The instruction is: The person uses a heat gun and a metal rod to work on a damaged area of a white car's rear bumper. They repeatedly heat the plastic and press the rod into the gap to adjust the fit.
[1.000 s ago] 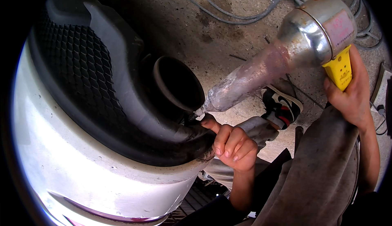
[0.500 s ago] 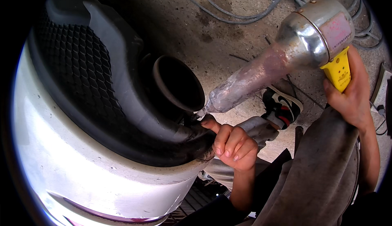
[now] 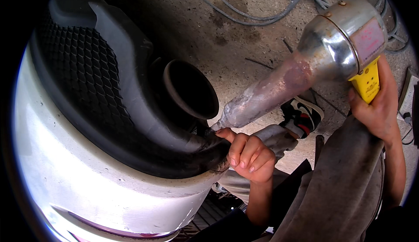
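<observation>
A hot-air gun (image 3: 305, 63) with a worn metal barrel slants down to the left. My right hand (image 3: 379, 108) is wrapped round its yellow handle (image 3: 367, 82). Its narrow nozzle tip (image 3: 218, 125) points at the edge of a black plastic bumper trim (image 3: 174, 139), just beyond my left fingertips. My left hand (image 3: 251, 155) is closed at that edge, its fingers curled and one digit stretched toward the nozzle. What lies under the left fingers is partly hidden. Beside the nozzle is the round dark opening (image 3: 194, 89) of a pipe-like part.
The trim joins a white bumper panel (image 3: 109, 172) and a black mesh grille (image 3: 83, 63) on my left. Grey cable (image 3: 270, 17) lies coiled on the concrete floor (image 3: 231, 36). A shoe (image 3: 301, 115) stands below the gun barrel. A power strip (image 3: 408, 93) is at far right.
My right hand has shifted the hot-air gun slightly right and down, and its nozzle tip has moved a little closer to my left fingertips. My left hand has stayed in place.
</observation>
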`<state>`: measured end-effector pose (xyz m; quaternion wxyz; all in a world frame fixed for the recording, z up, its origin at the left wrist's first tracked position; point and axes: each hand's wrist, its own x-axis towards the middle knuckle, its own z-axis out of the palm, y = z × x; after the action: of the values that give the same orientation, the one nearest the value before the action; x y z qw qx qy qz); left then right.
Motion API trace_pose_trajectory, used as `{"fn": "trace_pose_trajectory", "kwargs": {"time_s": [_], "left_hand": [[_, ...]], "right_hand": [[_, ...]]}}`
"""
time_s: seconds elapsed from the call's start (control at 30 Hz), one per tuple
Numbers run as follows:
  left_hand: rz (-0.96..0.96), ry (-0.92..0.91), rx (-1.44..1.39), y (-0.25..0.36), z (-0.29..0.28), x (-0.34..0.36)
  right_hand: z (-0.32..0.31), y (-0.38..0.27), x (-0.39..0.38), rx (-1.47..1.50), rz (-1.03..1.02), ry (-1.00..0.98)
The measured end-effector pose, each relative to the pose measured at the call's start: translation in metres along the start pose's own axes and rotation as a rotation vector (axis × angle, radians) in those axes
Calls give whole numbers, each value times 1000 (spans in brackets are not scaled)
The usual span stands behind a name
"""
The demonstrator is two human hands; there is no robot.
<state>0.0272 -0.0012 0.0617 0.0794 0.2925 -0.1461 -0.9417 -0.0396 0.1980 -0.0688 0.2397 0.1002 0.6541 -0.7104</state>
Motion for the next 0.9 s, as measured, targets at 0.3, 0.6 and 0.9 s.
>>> {"fn": "trace_pose_trajectory", "kwargs": {"time_s": [0.3,0.6,0.9], "left_hand": [[-23,-83,19,-2,-2,4],[-10,-82,13,0,-4,2],[3,9,-15,-2,1,-1]], "right_hand": [[-6,-12,5,-152,-109,-63],[-8,-6,-1,-159,-181,-26],[-12,-4,-3,-98,-153,-7]]}}
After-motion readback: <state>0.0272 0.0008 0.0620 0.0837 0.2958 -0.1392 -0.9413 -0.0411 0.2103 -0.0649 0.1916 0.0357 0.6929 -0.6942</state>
